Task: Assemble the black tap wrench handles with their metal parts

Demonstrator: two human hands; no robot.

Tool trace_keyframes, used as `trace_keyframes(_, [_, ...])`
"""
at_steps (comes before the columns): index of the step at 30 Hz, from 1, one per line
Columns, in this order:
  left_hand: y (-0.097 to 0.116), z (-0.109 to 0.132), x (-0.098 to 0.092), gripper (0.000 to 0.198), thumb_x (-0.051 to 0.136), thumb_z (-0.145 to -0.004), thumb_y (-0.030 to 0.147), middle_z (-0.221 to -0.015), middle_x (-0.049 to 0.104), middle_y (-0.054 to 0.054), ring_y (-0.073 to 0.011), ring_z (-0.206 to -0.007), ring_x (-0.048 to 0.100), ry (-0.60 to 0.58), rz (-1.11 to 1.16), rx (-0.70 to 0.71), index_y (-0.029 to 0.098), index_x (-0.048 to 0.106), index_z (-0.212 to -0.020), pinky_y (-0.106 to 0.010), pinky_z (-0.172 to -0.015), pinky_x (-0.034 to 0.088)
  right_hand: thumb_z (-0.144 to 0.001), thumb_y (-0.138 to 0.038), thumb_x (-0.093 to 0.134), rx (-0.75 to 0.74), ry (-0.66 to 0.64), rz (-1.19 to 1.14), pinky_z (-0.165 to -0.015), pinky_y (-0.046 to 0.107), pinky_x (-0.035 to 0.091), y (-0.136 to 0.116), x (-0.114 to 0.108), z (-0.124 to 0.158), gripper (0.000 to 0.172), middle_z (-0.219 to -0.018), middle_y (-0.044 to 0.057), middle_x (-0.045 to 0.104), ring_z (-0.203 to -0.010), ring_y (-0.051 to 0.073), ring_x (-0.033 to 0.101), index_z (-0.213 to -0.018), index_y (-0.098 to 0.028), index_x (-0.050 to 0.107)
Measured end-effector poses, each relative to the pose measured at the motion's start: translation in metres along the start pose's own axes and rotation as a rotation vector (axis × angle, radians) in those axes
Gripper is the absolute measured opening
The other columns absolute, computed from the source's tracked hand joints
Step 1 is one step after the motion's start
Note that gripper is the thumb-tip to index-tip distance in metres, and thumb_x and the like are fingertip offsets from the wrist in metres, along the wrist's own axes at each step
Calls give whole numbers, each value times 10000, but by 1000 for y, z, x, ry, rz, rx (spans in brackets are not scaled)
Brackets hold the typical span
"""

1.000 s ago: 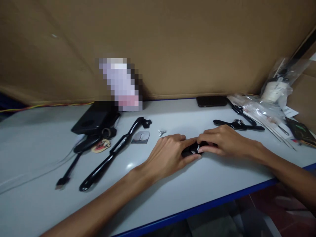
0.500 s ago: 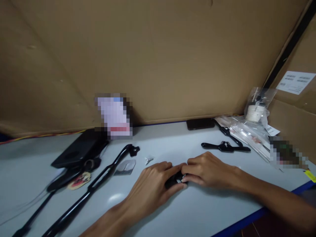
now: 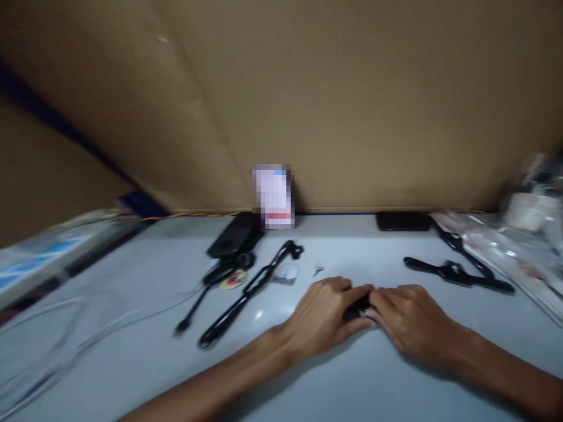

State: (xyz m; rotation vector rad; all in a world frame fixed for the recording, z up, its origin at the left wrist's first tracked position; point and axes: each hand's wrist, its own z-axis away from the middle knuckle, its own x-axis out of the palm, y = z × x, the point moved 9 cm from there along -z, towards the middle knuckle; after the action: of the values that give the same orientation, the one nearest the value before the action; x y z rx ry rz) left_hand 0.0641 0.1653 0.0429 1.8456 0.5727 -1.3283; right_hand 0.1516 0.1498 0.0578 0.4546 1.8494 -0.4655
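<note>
Both of my hands meet low over the table around a small black part (image 3: pixel 361 306), mostly hidden under my fingers, so its kind is not clear. My left hand (image 3: pixel 332 310) curves around its left side, thumb below and fingers above. My right hand (image 3: pixel 407 313) pinches its right end with fingertips and thumb. Just beyond my left hand lies a small silver thumbscrew (image 3: pixel 317 270). A thin silver plate (image 3: pixel 287 274) rests further left. To the right lies a black spokeshave (image 3: pixel 460 275), and another black spokeshave (image 3: pixel 467 255) sits behind it.
A long black bent bar (image 3: pixel 246 299) and a dark box-like device (image 3: pixel 233 234) occupy the left. A blurred upright screen (image 3: pixel 276 196) leans at the cardboard wall (image 3: pixel 352 105). A black phone (image 3: pixel 403 221) and plastic bags (image 3: pixel 505 246) lie at the back right. White cables (image 3: pixel 109 325) cross the left.
The view has swung left, so the table's things appear further right and more of its left side shows. Both hands keep hold of the black part.
</note>
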Motion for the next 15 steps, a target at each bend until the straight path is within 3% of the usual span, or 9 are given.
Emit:
trace_keyframes(5, [-4,-2,-4,543,548,-967,637,-896,668,-61,-234,-830,624,7,-77,-21,247,654,-1330,-349,-703,501,-1078,-224,359,-2,82,22,-561,307,387,7,-6,0,273,-685,19,671,-559,170,639,-897,-197,563])
trace_keyframes(11, [-9,-3,-24,520,572,-989,532,-1217,619,-141,-299,-1145,544,186,-102,-18,229,607,-1410,-482,-974,487,-1109,-334,327,96,175,184,-508,288,359,45,-4,-2,367,-638,12,672,-516,178,655,-888,-203,588])
trace_keyframes(15, [-16,-4,-29,457,557,-1011,426,-1311,593,-156,-309,-1213,524,248,-117,-34,211,598,-1412,-507,-1000,481,-1102,-344,324,203,269,238,-530,301,417,73,-8,2,364,-804,46,754,-583,205,692,-1092,-195,657])
